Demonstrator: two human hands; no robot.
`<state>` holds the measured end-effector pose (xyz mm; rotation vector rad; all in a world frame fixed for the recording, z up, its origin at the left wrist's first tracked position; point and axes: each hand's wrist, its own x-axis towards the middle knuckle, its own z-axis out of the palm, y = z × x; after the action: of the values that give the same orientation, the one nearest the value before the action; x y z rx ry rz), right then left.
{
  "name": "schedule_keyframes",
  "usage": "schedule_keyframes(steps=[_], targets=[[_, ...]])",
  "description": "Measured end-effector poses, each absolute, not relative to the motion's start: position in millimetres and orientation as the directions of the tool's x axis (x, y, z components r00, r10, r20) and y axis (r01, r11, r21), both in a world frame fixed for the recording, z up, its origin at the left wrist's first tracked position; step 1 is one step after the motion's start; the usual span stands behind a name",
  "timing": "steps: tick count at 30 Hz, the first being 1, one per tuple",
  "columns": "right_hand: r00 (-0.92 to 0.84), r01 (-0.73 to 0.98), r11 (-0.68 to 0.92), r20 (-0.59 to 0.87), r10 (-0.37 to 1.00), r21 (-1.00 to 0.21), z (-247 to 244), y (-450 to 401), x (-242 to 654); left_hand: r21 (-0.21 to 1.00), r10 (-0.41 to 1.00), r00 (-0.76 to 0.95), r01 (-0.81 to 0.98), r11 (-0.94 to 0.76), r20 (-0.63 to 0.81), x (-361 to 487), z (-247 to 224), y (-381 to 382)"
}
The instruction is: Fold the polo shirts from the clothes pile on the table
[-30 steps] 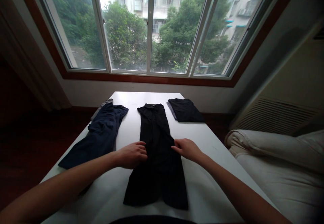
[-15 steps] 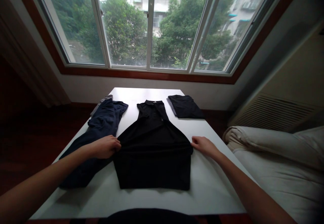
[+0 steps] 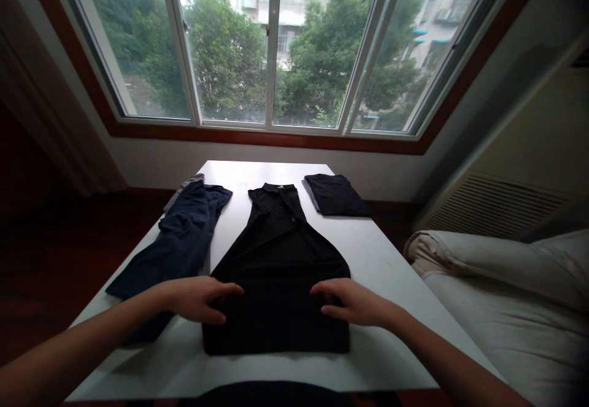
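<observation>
A black collared shirt (image 3: 280,253) lies spread on the white table (image 3: 386,272), its collar toward the window and its wide hem toward me. Over the shirt's lower left side is my left hand (image 3: 202,299), thumb and forefinger apart and nothing held. My right hand (image 3: 352,301) mirrors it at the lower right side, fingers also parted and empty. Whether the fingertips touch the cloth or hover just above it, I cannot tell. The two sides of the shirt are drawn inward near the collar.
Dark blue clothing (image 3: 184,229) lies in a loose heap along the table's left edge, with a grey piece under it. A folded dark stack (image 3: 338,194) sits at the far right corner. Right of the table is a pale cushioned seat (image 3: 501,290); a window (image 3: 271,57) stands behind.
Both hands have let go of the shirt's sides and moved inward and toward me, fingers opening. The hem now lies slightly nearer to me and wider.
</observation>
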<state>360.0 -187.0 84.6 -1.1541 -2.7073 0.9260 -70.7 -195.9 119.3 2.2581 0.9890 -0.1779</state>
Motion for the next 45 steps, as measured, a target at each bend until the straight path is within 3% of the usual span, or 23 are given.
schedule_keyframes(steps=[3, 7, 10, 13, 16, 19, 22, 26, 31, 38, 42, 45], targets=[[-0.678, 0.721, 0.47, -0.381, 0.628, -0.508, 80.6, -182.3, 378.5, 0.547, 0.529, 0.674, 0.734, -0.402, -0.516, -78.7, 123.2, -197.4], [-0.59, 0.808, 0.284, -0.697, 0.408, -0.517, 82.2, -172.9, 403.4, 0.591, 0.33, 0.642, 0.767, -0.25, -0.692, -86.0, 130.2, -200.7], [-0.543, 0.837, 0.1, -0.79, 0.285, -0.538, 85.2, -159.8, 410.8, 0.654, 0.265, 0.689, 0.724, -0.219, -0.674, -81.7, 132.4, -198.8], [-0.59, 0.775, 0.062, -0.685, 0.428, -0.629, 85.2, -140.0, 402.5, 0.722, 0.439, 0.77, 0.614, -0.318, -0.462, -64.8, 129.0, -185.5], [-0.612, 0.669, 0.188, -0.389, 0.689, -0.719, 82.4, -118.4, 378.0, 0.7, 0.616, 0.762, 0.55, -0.456, -0.197, -38.3, 117.4, -160.8], [-0.629, 0.593, 0.446, -0.039, 0.777, -0.671, 73.5, -96.7, 342.9, 0.585, 0.643, 0.766, 0.514, -0.628, 0.017, -8.8, 98.3, -129.9], [-0.658, 0.551, 0.6, 0.14, 0.74, -0.58, 52.4, -70.4, 306.5, 0.371, 0.636, 0.753, 0.548, -0.749, 0.171, 18.1, 75.2, -94.9], [-0.588, 0.634, 0.603, 0.205, 0.782, -0.483, 14.5, -26.2, 269.3, 0.239, 0.68, 0.685, 0.637, -0.733, 0.26, 44.7, 43.9, -45.0], [-0.503, 0.764, 0.55, 0.223, 0.835, -0.337, -12.7, 16.9, 249.7, 0.164, 0.816, 0.54, 0.803, -0.573, 0.207, 55.3, 12.9, -1.8], [-0.441, 0.86, 0.46, 0.133, 0.888, -0.223, -9.2, 45.3, 255.5, 0.116, 0.943, 0.268, 0.949, -0.294, 0.197, 25.4, 5.2, 20.2], [-0.317, 0.932, 0.324, 0.071, 0.946, -0.161, 0.6, 57.0, 276.4, 0.1, 0.979, 0.078, 0.99, -0.098, 0.189, -11.4, 12.1, 29.3], [-0.2, 0.972, 0.211, 0.102, 0.974, -0.106, 7.1, 63.4, 299.1, 0.095, 0.972, -0.084, 0.993, 0.065, 0.22, -47.6, 15.2, 33.9]])
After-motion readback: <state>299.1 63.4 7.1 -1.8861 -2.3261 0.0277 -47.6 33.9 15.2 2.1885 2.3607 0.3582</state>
